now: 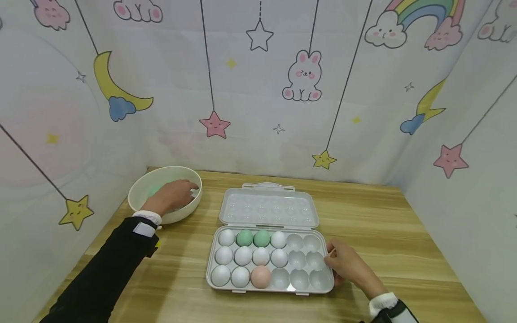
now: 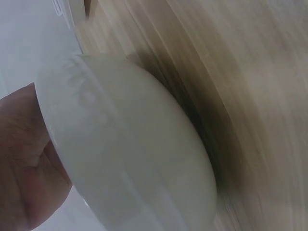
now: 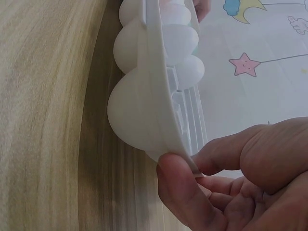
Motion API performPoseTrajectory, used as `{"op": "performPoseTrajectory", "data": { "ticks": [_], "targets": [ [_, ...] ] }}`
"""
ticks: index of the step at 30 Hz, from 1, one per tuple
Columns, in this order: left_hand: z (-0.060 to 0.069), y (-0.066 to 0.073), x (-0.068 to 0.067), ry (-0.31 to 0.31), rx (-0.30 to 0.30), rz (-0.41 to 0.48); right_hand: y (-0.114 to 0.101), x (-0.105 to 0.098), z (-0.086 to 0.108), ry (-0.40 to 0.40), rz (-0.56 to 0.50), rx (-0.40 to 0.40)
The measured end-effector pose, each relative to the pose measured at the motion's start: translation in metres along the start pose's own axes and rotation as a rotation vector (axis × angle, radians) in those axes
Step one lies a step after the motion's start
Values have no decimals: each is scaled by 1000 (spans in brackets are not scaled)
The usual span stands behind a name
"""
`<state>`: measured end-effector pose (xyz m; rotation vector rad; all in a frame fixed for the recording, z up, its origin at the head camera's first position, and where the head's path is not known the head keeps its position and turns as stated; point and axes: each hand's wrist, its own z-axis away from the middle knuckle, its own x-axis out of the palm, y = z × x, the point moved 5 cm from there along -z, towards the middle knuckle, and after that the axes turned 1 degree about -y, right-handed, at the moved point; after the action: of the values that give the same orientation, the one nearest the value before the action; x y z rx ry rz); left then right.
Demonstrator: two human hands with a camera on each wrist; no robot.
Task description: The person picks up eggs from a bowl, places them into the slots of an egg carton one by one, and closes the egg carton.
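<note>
A white plastic egg box (image 1: pixel 269 260) lies with its clear lid (image 1: pixel 269 208) folded back. White eggs (image 1: pixel 243 255), two green eggs (image 1: pixel 261 238) and a peach egg (image 1: pixel 260 277) sit in its left and middle cups; several right-hand cups are bare. My right hand (image 1: pixel 350 264) pinches the box's right rim between thumb and fingers, plain in the right wrist view. Inside a cream bowl (image 1: pixel 139 192) at the back left is my left hand (image 1: pixel 173 196), its fingers bent downward. Something white shows by those fingers; whether they grip it is hidden. Pale green shows inside the bowl.
The wooden table (image 1: pixel 363 215) carries both bowl and box. Behind it and at both sides hang white cloth walls (image 1: pixel 258 89) printed with stars, moons and rabbits. The bowl stands close to the left and back walls.
</note>
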<state>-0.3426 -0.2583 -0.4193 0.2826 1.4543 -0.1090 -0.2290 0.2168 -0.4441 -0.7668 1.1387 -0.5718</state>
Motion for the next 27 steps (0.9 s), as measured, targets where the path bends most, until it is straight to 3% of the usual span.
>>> {"op": "performPoseTrajectory", "data": {
  "ticks": [4,11,18,27],
  "targets": [
    [-4,-1,4,-30,25,4,0,1,0,-7,1,2],
    [-7,-2,10,-9,78,39,-1,0,-1,13,14,27],
    [-8,-3,10,-20,50,68,0,0,0,15,13,14],
    [-10,-4,6,33,31,63,-1,0,0,19,11,20]
  ]
}}
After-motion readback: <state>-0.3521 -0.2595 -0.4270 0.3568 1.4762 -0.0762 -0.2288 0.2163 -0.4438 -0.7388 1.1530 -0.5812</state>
